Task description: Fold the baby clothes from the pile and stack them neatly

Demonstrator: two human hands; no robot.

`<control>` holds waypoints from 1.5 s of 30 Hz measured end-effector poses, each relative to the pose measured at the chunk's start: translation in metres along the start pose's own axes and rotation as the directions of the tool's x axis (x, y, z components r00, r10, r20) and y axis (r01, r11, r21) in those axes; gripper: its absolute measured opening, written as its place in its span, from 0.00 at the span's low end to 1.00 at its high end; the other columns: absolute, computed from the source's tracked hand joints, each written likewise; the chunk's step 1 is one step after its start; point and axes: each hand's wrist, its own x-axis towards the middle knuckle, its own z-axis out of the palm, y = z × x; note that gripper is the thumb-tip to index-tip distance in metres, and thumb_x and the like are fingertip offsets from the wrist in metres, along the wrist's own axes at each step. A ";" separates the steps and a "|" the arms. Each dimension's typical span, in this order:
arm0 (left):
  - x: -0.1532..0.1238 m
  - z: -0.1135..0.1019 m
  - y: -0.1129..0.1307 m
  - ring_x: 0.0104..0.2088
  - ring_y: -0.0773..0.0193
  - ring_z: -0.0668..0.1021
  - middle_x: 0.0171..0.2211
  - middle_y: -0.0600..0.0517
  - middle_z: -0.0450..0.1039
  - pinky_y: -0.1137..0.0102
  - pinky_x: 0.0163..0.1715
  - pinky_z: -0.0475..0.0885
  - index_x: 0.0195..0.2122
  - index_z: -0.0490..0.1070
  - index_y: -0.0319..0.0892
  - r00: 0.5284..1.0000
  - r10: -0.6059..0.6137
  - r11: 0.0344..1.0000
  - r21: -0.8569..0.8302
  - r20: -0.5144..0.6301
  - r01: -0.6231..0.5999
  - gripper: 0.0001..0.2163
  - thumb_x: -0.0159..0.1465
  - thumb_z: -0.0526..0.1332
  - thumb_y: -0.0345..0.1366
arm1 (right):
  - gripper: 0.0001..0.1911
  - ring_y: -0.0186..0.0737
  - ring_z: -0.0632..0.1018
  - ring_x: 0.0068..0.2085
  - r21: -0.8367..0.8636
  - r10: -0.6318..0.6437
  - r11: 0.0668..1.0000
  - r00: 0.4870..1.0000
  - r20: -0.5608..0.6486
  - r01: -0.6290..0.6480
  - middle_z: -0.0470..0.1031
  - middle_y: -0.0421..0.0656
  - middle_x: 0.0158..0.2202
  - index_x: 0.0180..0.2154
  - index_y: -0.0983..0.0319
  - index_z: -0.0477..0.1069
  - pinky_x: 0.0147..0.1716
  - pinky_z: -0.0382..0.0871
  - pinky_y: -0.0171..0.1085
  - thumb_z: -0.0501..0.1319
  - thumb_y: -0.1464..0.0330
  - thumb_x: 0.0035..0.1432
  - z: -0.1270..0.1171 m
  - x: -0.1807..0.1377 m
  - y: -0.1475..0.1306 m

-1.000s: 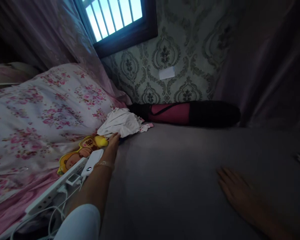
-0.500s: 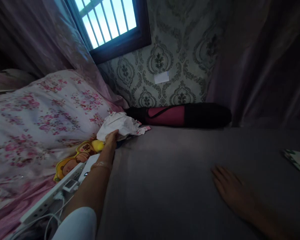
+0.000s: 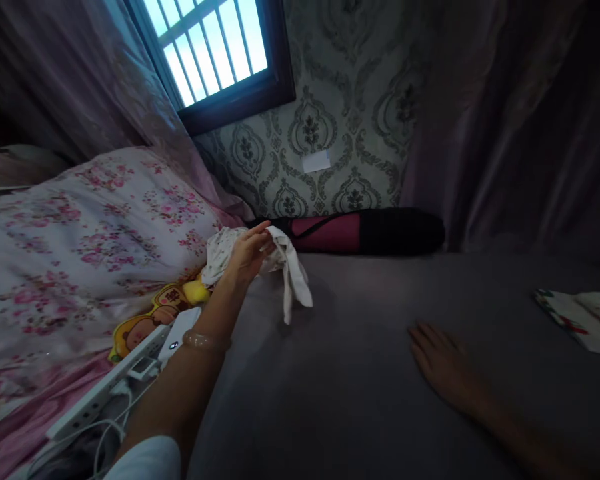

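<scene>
My left hand (image 3: 253, 253) is closed on a white cloth (image 3: 294, 270), which hangs down from the fingers over the grey sheet. Its exact kind is unclear. Just behind and left of that hand lies a crumpled white cloth with small specks (image 3: 219, 252); I cannot tell whether the two are joined. My right hand (image 3: 443, 363) rests flat on the grey sheet (image 3: 350, 373), fingers stretched out and holding nothing. To its right lies a folded white cloth with red and green pattern (image 3: 580, 317).
A black and dark pink long bag (image 3: 330, 233) lies along the wall. At left are a floral quilt (image 3: 100, 227), a yellow cartoon cushion (image 3: 145, 327), a white power strip (image 3: 105, 387) with cables, and a white device (image 3: 180, 333). Curtains hang on both sides.
My left hand has risen and moved right, lifting the white cloth off the pile and uncovering the speckled cloth. My right hand stays flat on the sheet. The view has shifted slightly.
</scene>
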 end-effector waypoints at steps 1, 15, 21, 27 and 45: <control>-0.007 0.009 0.000 0.36 0.66 0.76 0.30 0.55 0.73 0.65 0.44 0.70 0.41 0.74 0.38 0.999 -0.015 1.000 -0.011 0.045 0.015 0.18 0.46 0.65 0.29 | 0.32 0.51 0.64 0.61 0.007 0.004 1.000 1.000 0.000 -0.004 0.65 0.51 0.60 0.57 0.66 0.67 0.59 0.54 0.52 0.39 0.57 0.64 0.000 0.000 0.000; -0.093 0.079 -0.046 0.50 0.56 0.75 0.42 0.46 0.77 0.57 0.56 0.64 0.45 0.75 0.37 0.890 -0.238 0.929 -0.174 0.389 0.325 0.17 0.53 0.64 0.28 | 0.21 0.47 0.77 0.45 0.680 0.339 0.707 0.937 -0.084 -0.195 0.77 0.51 0.43 0.49 0.63 0.69 0.44 0.71 0.45 0.51 0.59 0.59 -0.049 0.023 -0.009; -0.107 0.088 -0.059 0.48 0.57 0.77 0.42 0.45 0.78 0.59 0.56 0.63 0.45 0.75 0.37 0.858 -0.278 0.908 -0.174 0.432 0.382 0.16 0.54 0.64 0.29 | 0.07 0.42 0.74 0.40 0.399 -0.021 0.858 0.799 -0.601 0.322 0.73 0.46 0.37 0.40 0.59 0.70 0.43 0.69 0.42 0.54 0.68 0.62 -0.099 0.018 -0.077; -0.113 0.093 -0.069 0.48 0.56 0.77 0.42 0.44 0.78 0.60 0.56 0.64 0.45 0.75 0.37 0.850 -0.269 0.904 -0.185 0.454 0.385 0.15 0.56 0.64 0.31 | 0.18 0.45 0.70 0.45 0.073 -0.240 0.939 0.790 -0.565 0.337 0.70 0.48 0.46 0.51 0.60 0.69 0.46 0.64 0.44 0.52 0.77 0.61 -0.084 0.023 -0.110; -0.118 0.055 -0.125 0.28 0.69 0.74 0.31 0.51 0.74 0.75 0.26 0.66 0.42 0.73 0.40 0.992 -0.004 0.969 0.247 0.125 -0.027 0.15 0.61 0.60 0.46 | 0.13 0.42 0.76 0.39 0.667 0.169 0.738 0.932 -0.321 0.096 0.77 0.44 0.39 0.42 0.59 0.69 0.41 0.67 0.39 0.54 0.71 0.54 -0.079 0.054 -0.092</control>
